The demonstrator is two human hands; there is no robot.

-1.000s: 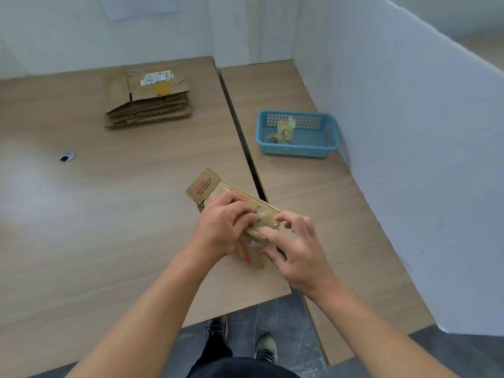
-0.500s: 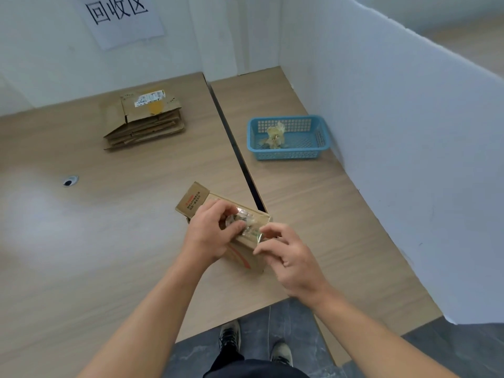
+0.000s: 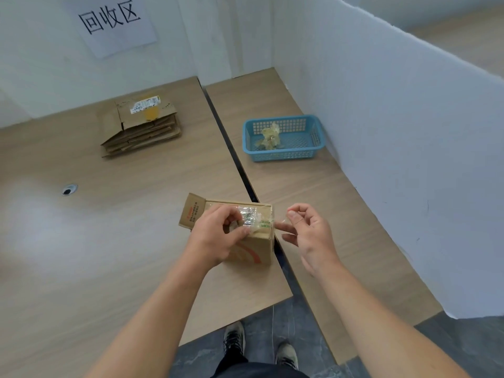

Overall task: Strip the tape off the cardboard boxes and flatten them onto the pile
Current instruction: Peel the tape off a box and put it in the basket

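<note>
left hand point(image 3: 218, 236) grips box point(image 3: 251, 249) | right hand point(image 3: 308, 230) pinches tape point(image 3: 249, 215) (clear strip)

Taped brown box point(image 3: 245, 241) upright, flattened pile point(image 3: 141, 126) behind

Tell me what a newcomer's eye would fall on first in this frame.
The two hands at the near edge of the table draw the eye: the left hand grips a small cardboard box while the right hand seems to pinch clear tape at its top right corner. Farther back, a pile of flattened boxes lies at the left, and a blue basket holding wadded tape sits at the right by the white partition.
</note>
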